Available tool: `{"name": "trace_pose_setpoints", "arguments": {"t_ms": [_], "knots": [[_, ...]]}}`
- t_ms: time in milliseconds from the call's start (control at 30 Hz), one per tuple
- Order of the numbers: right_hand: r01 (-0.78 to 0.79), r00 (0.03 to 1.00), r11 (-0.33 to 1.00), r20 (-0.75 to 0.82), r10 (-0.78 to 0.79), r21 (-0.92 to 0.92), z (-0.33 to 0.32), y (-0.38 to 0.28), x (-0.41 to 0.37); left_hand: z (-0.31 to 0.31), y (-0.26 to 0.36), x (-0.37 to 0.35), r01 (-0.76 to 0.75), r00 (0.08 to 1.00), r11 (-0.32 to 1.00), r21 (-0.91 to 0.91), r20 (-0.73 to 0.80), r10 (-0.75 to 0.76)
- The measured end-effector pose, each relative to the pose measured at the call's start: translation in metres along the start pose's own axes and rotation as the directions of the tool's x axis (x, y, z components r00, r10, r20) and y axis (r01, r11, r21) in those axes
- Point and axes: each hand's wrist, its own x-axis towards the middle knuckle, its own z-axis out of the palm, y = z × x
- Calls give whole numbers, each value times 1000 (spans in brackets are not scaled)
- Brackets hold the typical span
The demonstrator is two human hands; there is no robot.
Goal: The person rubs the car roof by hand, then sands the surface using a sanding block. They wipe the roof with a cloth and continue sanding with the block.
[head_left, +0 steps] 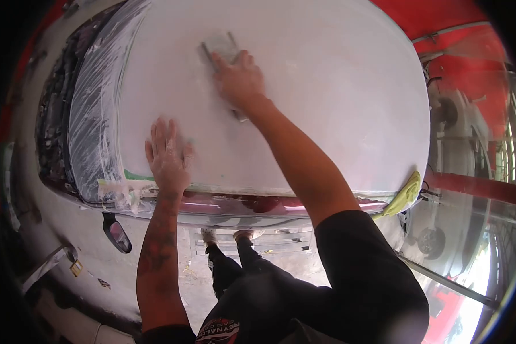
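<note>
A car roof (338, 97) coated in pale, dusty primer spreads in front of me. My right hand (239, 80) is closed over a long sanding block (221, 48) that lies against the roof. The block's ends show beyond the hand, slightly blurred, and its middle is hidden under my palm. Lower and to the left, my left hand (169, 155) rests flat on the roof near its edge, fingers stretched out and dusted white. It holds nothing.
Dusty plastic film (94, 109) covers the windshield at left. A yellow-green cloth (406, 195) drapes over the roof's right corner. Below are the side mirror (117, 234) and a slatted step (284, 241) under my feet. Another vehicle (456, 132) stands at right.
</note>
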Motion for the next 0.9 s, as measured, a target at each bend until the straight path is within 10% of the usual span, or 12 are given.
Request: {"name": "trace_pose_setpoints", "arguments": {"t_ms": [133, 300, 433, 567, 733, 900], "knots": [[-525, 851, 851, -28, 524, -11, -63, 142, -64, -4, 3, 3, 20, 1000, 999, -30, 1, -20], [-789, 611, 605, -241, 754, -108, -76, 237, -109, -2, 4, 2, 35, 999, 999, 3, 21, -36], [-352, 927, 926, -187, 325, -135, -19, 83, -20, -3, 2, 2, 29, 999, 999, -21, 36, -29], [-23, 998, 1000, -54, 23, -3, 12, -18, 23, 1, 1, 3, 12, 1000, 1000, 1, 4, -12], [-322, 937, 945, -162, 309, -63, -29, 101, -30, -4, 5, 1, -4, 1000, 1000, -28, -20, 3], [-743, 647, 669, -238, 724, 12, -76, 220, -93, -4, 5, 2, 19, 1000, 1000, -11, -2, -19]]}}
